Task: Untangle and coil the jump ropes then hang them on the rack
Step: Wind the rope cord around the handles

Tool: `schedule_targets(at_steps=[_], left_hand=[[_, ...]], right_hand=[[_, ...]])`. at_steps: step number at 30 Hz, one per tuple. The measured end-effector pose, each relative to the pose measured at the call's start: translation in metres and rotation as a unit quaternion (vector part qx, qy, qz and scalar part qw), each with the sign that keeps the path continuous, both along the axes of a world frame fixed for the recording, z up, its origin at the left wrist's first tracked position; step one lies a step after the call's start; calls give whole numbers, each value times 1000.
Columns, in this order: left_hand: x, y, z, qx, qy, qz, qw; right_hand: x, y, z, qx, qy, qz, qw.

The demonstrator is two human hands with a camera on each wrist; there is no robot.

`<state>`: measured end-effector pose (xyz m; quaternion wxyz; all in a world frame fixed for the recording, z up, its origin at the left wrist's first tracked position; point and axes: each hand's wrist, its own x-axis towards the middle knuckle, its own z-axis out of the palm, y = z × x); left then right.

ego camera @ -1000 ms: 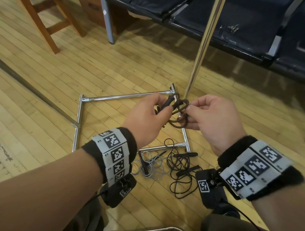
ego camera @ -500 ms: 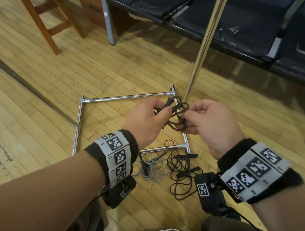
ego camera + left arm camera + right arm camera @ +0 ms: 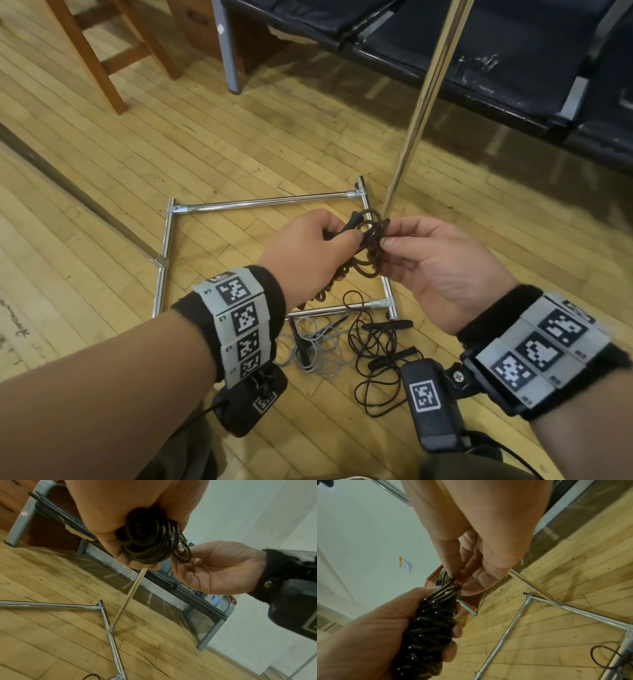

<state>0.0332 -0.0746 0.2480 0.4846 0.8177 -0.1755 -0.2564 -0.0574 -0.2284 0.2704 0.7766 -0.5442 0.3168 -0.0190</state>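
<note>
A dark coiled jump rope [image 3: 368,240] is held in the air between both hands, above the chrome rack base [image 3: 267,202] that lies on the wooden floor [image 3: 239,137]. The left hand [image 3: 308,253] wraps its fingers around the bundle of coils and one black handle [image 3: 352,221]; most of the bundle is hidden inside the fist in the head view, but the right wrist view shows the glossy loops [image 3: 428,628] packed into the palm. The right hand [image 3: 442,270] pinches a few loops at the end of the bundle between thumb and fingertips [image 3: 471,588]. The exact strand it holds is hard to make out.

On the floor below, partly hidden by the wrists, lie a loose black rope [image 3: 373,346] with two handles and a grey rope [image 3: 318,349], apparently tangled together. A chrome upright pole [image 3: 421,106] rises from the base and is cut off at the top. Behind it stands a black padded bench [image 3: 513,61], and a wooden chair [image 3: 99,65] is cut off at upper left.
</note>
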Motion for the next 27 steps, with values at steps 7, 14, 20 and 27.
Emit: schedule_targets(at_steps=[7,14,20,27], left_hand=[[2,2,6,-37,49,-53,997],[3,1,10,-44,36,-98,994],[3,4,8,-21,-15,-99,995],[-1,5,9,58,-89,-151,983]], right_hand=[[0,2,1,44,-27,-7,999],[0,6,-2,26,-54,-53,997],[3,-1,7,-73,-32,-11,997],[-4,-6,12,-443,22,171,880]])
